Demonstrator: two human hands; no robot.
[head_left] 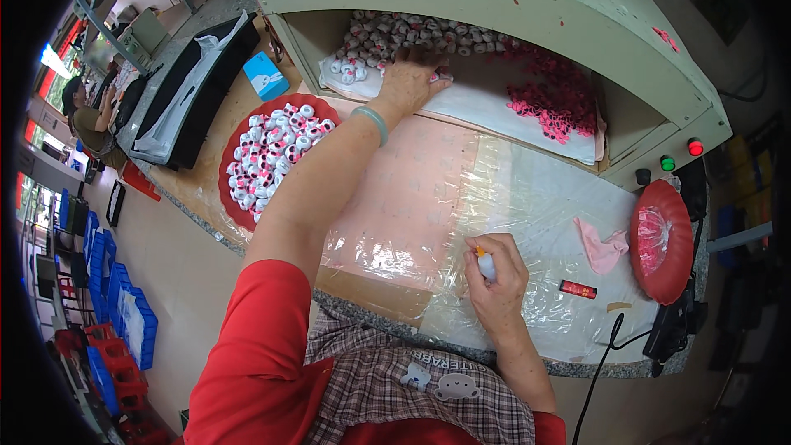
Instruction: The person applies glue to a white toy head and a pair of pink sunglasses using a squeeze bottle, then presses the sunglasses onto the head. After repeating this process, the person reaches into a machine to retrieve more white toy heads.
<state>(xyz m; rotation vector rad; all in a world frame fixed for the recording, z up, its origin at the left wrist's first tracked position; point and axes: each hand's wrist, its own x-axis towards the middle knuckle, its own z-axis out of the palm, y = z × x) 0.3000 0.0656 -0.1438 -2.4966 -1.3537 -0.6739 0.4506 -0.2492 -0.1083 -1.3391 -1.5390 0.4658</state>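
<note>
My left hand (pixel 405 86) reaches into the low opening of a pale green metal cabinet (pixel 494 2). Its fingers curve round a few small white-and-pink pieces (pixel 442 74), with the thumb on the near side; the fingertips are partly hidden. Beyond it lies a heap of similar small white rounded pieces (pixel 371 41). My right hand (pixel 501 280) rests low over the plastic-covered table, wrapped round a small white bottle (pixel 487 267) with an orange-yellow tip. To the left of my left forearm, a red scalloped bowl (pixel 227 166) is full of white pieces with pink and dark marks.
Bright pink small parts (pixel 560 107) are heaped on the cabinet's white cloth. On the table's right are a pink cloth (pixel 601 245), a red cylinder (pixel 578 289), a second red bowl (pixel 677 235) and a black cable (pixel 606 354). Left stand a blue box (pixel 265 77) and a black tray (pixel 156 128).
</note>
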